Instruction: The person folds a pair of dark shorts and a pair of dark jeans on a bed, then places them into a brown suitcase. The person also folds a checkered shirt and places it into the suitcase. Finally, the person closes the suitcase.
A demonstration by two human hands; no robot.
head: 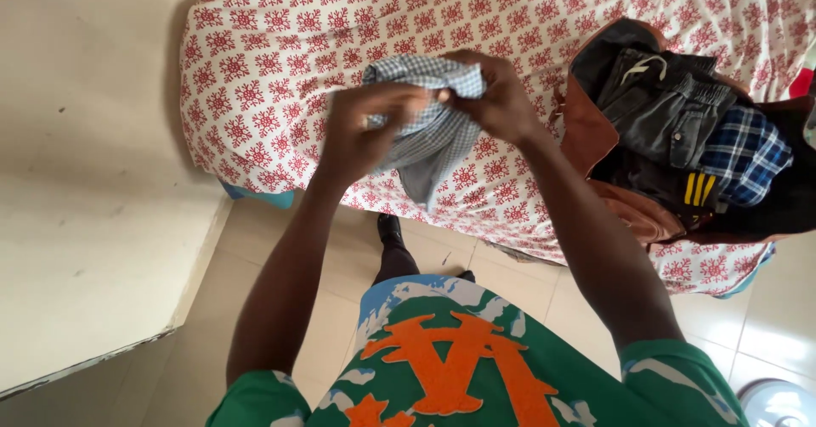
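Head view, looking down. Left hand [361,134] and right hand [493,96] both raised above the bed, each pinching a small blue-and-white checked cloth garment [429,125]; fingers closed on bunched fabric at its top, the rest hanging loose between the hands. Garment is held in the air over the bed's red-and-white patterned sheet [280,62], not touching it. To the right, on the same sheet, an open brown leather bag [595,134] holds dark folded clothes, including a blue plaid piece [748,155]. Pale tiled floor [340,308] below.
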